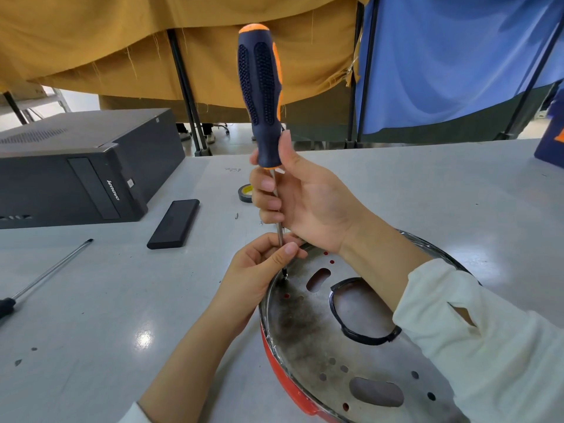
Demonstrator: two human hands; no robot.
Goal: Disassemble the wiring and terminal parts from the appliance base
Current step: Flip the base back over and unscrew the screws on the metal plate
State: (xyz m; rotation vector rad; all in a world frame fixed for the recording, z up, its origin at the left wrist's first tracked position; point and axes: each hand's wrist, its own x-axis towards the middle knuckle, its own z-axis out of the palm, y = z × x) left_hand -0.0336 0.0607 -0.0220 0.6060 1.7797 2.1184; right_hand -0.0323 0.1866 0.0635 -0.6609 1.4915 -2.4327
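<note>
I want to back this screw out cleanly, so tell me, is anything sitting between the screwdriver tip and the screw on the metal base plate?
Nothing visible does. The screwdriver tip meets the screw on the base plate. The left hand pinches the shaft just above the tip; the right hand holds it below the handle.

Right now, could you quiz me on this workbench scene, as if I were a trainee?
1. True or false: the tip of the orange-and-navy screwdriver stands on the round grey metal base plate.
2. Which hand pinches the steel shaft low down, near the tip: A) the left hand, B) the right hand?
3. Fill in: the flat black rectangular case lies on the grey table beside the black ______ tower.

Key: 1 true. 2 A; the right hand grips just under the handle. 3 computer.
</note>
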